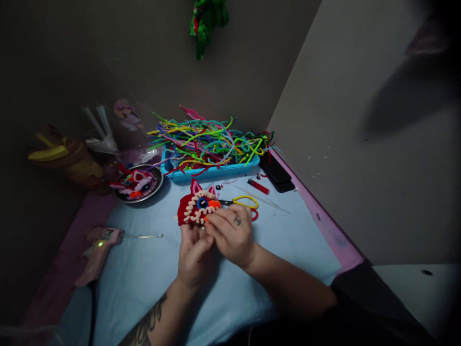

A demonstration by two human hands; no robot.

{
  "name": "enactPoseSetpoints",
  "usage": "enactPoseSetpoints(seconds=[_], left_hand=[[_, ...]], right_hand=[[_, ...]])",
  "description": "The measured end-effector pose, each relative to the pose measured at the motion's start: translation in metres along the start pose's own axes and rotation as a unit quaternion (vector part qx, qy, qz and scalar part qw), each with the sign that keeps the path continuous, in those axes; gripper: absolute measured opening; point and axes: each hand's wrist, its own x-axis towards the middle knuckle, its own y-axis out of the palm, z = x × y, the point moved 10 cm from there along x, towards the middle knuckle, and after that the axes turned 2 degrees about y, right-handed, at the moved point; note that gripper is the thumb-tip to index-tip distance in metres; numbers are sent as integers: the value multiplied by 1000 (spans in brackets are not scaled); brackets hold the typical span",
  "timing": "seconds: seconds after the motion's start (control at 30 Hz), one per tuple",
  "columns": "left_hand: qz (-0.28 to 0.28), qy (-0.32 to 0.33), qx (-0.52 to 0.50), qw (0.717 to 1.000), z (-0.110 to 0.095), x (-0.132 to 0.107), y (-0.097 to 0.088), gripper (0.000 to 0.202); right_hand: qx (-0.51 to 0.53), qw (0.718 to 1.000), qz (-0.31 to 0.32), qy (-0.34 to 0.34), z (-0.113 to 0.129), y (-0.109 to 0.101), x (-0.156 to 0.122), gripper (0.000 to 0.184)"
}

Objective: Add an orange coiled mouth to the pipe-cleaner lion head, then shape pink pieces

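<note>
Mid-frame, the left hand (194, 254) is curled around the bottom of the red pipe-cleaner face (194, 207) while the right hand (232, 234) pinches its orange bit (214, 203). I'd hold that lower grip firm and tweak gently, tbh.

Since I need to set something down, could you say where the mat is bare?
Bare mat lies between the glue gun and the left hand, and right of the right hand below the scissors; both hold the red figure. The far edge is crowded: bowl, pipe-cleaner tray, lighter, phone.
</note>
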Motion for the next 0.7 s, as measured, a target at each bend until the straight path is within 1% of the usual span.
enactPoseSetpoints(seconds=[0.07,0.13,0.2,0.3,0.37,0.43,0.53,0.7], left_hand=[[-8,4,-6,1000,-1,1,-2,53],[-23,6,-19,1000,-4,4,-6,46],[-32,7,-38,999,-8,8,-8,38],[-35,13,-63,997,-15,15,-10,34],[-45,20,-63,997,-20,18,-13,29],[-60,25,-52,997,-22,19,-16,25],[-72,28,-38,996,-22,18,-18,30],[-68,30,-13,997,-21,17,-18,33]], right_hand=[[-3,1000,0,-3,1,-1,1,10],[0,1000,-4,-1,0,-3,1,19],[16,1000,-21,5,-2,-8,2,25],[45,998,-43,10,-5,-15,1,17],[42,999,-32,12,-6,-13,0,15],[30,999,-15,17,-7,-8,-1,16],[20,999,-8,25,-8,-4,-2,19],[19,999,-1,31,-9,-1,-3,12]])
